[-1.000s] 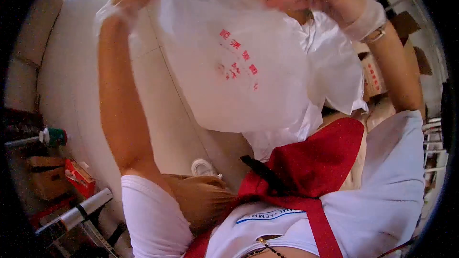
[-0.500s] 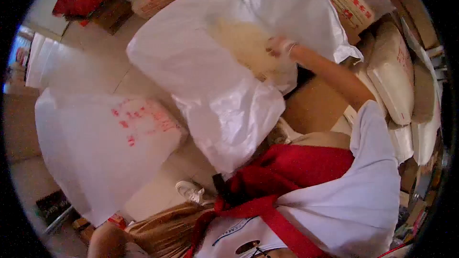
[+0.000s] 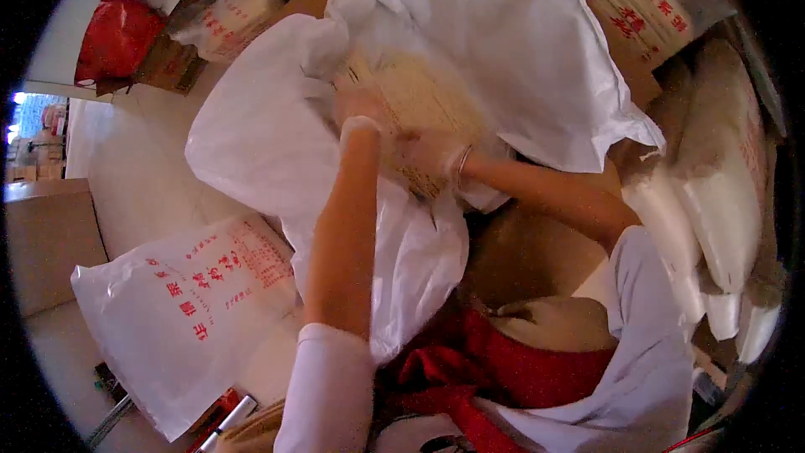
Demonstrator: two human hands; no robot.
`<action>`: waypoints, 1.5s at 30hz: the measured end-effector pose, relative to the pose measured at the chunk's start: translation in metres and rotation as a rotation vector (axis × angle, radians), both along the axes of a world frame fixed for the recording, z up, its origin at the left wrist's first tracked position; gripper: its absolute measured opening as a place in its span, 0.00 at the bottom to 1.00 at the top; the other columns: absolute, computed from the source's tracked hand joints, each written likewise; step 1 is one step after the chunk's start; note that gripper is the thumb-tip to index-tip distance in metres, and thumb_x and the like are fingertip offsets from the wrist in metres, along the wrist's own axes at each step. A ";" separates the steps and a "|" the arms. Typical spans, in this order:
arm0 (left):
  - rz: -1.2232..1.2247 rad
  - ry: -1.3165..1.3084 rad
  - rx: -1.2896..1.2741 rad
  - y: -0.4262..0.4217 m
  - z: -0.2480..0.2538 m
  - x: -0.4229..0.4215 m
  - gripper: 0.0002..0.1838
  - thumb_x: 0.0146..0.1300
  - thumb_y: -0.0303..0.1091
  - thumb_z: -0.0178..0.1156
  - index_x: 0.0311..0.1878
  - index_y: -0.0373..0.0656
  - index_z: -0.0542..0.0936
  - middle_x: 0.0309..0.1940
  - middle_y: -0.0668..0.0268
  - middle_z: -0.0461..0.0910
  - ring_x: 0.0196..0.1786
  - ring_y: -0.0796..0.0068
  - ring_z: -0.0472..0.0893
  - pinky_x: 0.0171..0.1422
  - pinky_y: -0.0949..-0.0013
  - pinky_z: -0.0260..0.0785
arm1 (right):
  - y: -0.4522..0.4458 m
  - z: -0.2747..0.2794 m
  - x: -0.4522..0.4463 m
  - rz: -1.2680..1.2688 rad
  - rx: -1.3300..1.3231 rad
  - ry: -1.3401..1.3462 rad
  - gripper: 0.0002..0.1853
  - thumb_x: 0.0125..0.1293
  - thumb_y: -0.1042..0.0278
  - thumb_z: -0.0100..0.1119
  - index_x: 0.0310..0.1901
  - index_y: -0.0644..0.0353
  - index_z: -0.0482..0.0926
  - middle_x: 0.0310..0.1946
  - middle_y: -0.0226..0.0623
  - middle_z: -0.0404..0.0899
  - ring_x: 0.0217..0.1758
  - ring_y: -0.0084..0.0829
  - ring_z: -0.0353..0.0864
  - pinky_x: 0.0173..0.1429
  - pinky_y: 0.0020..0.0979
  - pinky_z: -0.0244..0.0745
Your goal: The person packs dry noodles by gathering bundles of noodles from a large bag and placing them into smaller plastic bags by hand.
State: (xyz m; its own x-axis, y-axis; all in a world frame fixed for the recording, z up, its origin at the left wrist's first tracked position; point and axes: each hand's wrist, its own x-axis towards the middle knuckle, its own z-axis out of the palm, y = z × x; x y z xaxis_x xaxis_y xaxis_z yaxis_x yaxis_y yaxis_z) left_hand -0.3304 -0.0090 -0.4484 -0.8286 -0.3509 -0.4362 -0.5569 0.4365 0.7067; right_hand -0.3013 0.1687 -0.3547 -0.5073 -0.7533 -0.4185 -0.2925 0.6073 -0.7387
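My gloved left hand [image 3: 359,109] and right hand [image 3: 429,151] both at pale dry noodles [image 3: 423,96] inside open white sack [image 3: 528,42]. Fingers blurred; cannot tell if either grips. Red-printed plastic bag [image 3: 180,327] lies left of sack, apart from hands.

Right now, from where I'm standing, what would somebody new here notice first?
Probably the big open white bag at the center, with pale, thin strands in its mouth and the left hand and right hand in among them. Next, likely the flat white bag with red lettering at lower left, then the bright red item at upper left.
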 end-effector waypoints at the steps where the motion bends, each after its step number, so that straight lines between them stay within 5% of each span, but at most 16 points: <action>1: -0.058 -0.056 -0.292 -0.011 -0.040 -0.008 0.15 0.59 0.43 0.52 0.43 0.47 0.78 0.44 0.65 0.77 0.45 0.71 0.77 0.44 0.67 0.70 | 0.003 -0.008 -0.015 -0.035 0.024 0.021 0.25 0.63 0.49 0.42 0.55 0.59 0.68 0.45 0.48 0.75 0.49 0.44 0.74 0.53 0.37 0.67; 4: -0.144 -0.041 -1.175 -0.064 -0.215 -0.029 0.16 0.58 0.45 0.53 0.47 0.51 0.78 0.49 0.66 0.75 0.50 0.70 0.76 0.45 0.67 0.70 | 0.018 -0.024 -0.057 -0.166 0.102 0.092 0.26 0.62 0.48 0.43 0.55 0.58 0.68 0.46 0.48 0.75 0.49 0.44 0.74 0.53 0.37 0.66; 8: -0.491 -0.540 -0.970 -0.003 -0.063 -0.014 0.21 0.59 0.44 0.52 0.55 0.50 0.72 0.56 0.68 0.70 0.54 0.68 0.74 0.46 0.67 0.71 | 0.030 -0.044 -0.101 -0.310 0.212 0.186 0.27 0.61 0.47 0.44 0.55 0.58 0.68 0.47 0.47 0.74 0.50 0.44 0.74 0.54 0.37 0.66; 11: -0.357 -0.459 -1.017 0.009 -0.078 -0.019 0.24 0.59 0.42 0.52 0.59 0.50 0.68 0.58 0.68 0.68 0.55 0.68 0.73 0.47 0.67 0.71 | 0.031 -0.052 -0.117 -0.382 0.257 0.230 0.28 0.60 0.46 0.44 0.56 0.57 0.68 0.48 0.47 0.74 0.50 0.44 0.73 0.54 0.37 0.66; 14: -0.418 -0.892 -0.601 0.005 -0.109 -0.024 0.25 0.58 0.41 0.54 0.59 0.48 0.67 0.53 0.63 0.73 0.53 0.64 0.75 0.47 0.68 0.72 | 0.030 -0.054 -0.123 -0.427 0.281 0.259 0.29 0.59 0.45 0.45 0.56 0.57 0.68 0.48 0.46 0.74 0.51 0.44 0.73 0.55 0.37 0.66; 17: -0.513 -0.419 -0.677 -0.032 -0.140 -0.037 0.25 0.57 0.40 0.55 0.59 0.48 0.67 0.49 0.62 0.76 0.51 0.60 0.76 0.46 0.64 0.73 | 0.026 -0.057 -0.125 -0.458 0.281 0.269 0.30 0.58 0.44 0.46 0.56 0.57 0.68 0.49 0.46 0.73 0.51 0.44 0.73 0.55 0.37 0.65; 21: -0.524 -0.233 -0.789 -0.019 -0.125 -0.019 0.23 0.58 0.40 0.53 0.58 0.49 0.68 0.50 0.62 0.76 0.49 0.57 0.77 0.46 0.60 0.73 | 0.018 -0.061 -0.122 -0.477 0.291 0.284 0.31 0.57 0.43 0.47 0.56 0.56 0.68 0.50 0.45 0.73 0.52 0.44 0.72 0.56 0.37 0.65; 23: -0.519 -0.183 -0.807 0.000 -0.093 -0.011 0.23 0.58 0.39 0.53 0.58 0.50 0.68 0.50 0.63 0.75 0.49 0.57 0.77 0.46 0.59 0.72 | 0.015 -0.062 -0.122 -0.485 0.298 0.299 0.31 0.56 0.42 0.48 0.56 0.56 0.68 0.50 0.45 0.73 0.52 0.44 0.72 0.56 0.37 0.65; 25: -0.434 -0.496 -0.760 0.038 -0.006 -0.010 0.24 0.58 0.39 0.53 0.59 0.50 0.67 0.49 0.64 0.76 0.48 0.58 0.78 0.46 0.55 0.72 | 0.014 -0.061 -0.125 -0.492 0.304 0.315 0.32 0.56 0.42 0.48 0.56 0.56 0.68 0.51 0.44 0.73 0.53 0.44 0.72 0.57 0.37 0.65; 26: -0.427 -0.496 -0.756 0.041 -0.016 -0.010 0.24 0.58 0.39 0.53 0.59 0.50 0.67 0.49 0.64 0.76 0.48 0.58 0.78 0.46 0.55 0.72 | 0.014 -0.058 -0.128 -0.495 0.306 0.322 0.32 0.56 0.41 0.48 0.57 0.55 0.68 0.51 0.44 0.72 0.53 0.44 0.72 0.57 0.37 0.65; 29: -1.154 -0.312 -1.105 0.033 -0.051 -0.007 0.28 0.58 0.41 0.54 0.62 0.49 0.63 0.52 0.62 0.74 0.51 0.60 0.76 0.49 0.55 0.71 | 0.011 -0.049 -0.138 -0.519 0.312 0.347 0.33 0.55 0.41 0.49 0.57 0.55 0.68 0.52 0.43 0.72 0.54 0.44 0.72 0.57 0.37 0.65; 32: -0.567 -0.404 -0.729 0.025 -0.063 -0.012 0.26 0.58 0.43 0.53 0.60 0.48 0.65 0.55 0.62 0.71 0.56 0.64 0.72 0.53 0.60 0.69 | 0.005 -0.043 -0.141 -0.520 0.327 0.365 0.34 0.54 0.40 0.50 0.57 0.55 0.68 0.52 0.43 0.72 0.54 0.44 0.71 0.58 0.37 0.64; 36: -0.093 -0.237 -0.429 0.026 -0.042 0.002 0.24 0.59 0.44 0.52 0.58 0.47 0.67 0.55 0.61 0.71 0.57 0.64 0.71 0.54 0.63 0.68 | -0.024 -0.051 -0.126 -0.437 0.325 0.384 0.35 0.53 0.38 0.51 0.57 0.54 0.68 0.53 0.42 0.71 0.55 0.44 0.71 0.58 0.37 0.64; 42: 0.053 -0.149 -0.336 0.044 0.040 0.029 0.22 0.61 0.46 0.47 0.54 0.43 0.71 0.52 0.59 0.72 0.55 0.62 0.71 0.55 0.63 0.66 | -0.068 -0.092 -0.096 -0.210 0.289 0.542 0.40 0.47 0.34 0.54 0.57 0.57 0.68 0.55 0.46 0.69 0.56 0.45 0.70 0.60 0.39 0.63; 44: 0.015 -0.178 -0.403 0.044 0.026 0.022 0.24 0.62 0.49 0.44 0.53 0.40 0.72 0.50 0.58 0.74 0.53 0.60 0.72 0.56 0.60 0.65 | -0.070 -0.086 -0.094 -0.184 0.283 0.574 0.41 0.46 0.35 0.55 0.56 0.58 0.68 0.55 0.47 0.69 0.56 0.44 0.70 0.60 0.39 0.63; 45: 0.523 0.059 0.372 0.039 -0.004 0.008 0.25 0.61 0.50 0.44 0.52 0.41 0.72 0.49 0.59 0.74 0.52 0.60 0.73 0.56 0.59 0.66 | -0.071 -0.081 -0.097 -0.191 0.278 0.574 0.41 0.45 0.35 0.56 0.56 0.59 0.67 0.55 0.47 0.69 0.56 0.44 0.70 0.59 0.39 0.64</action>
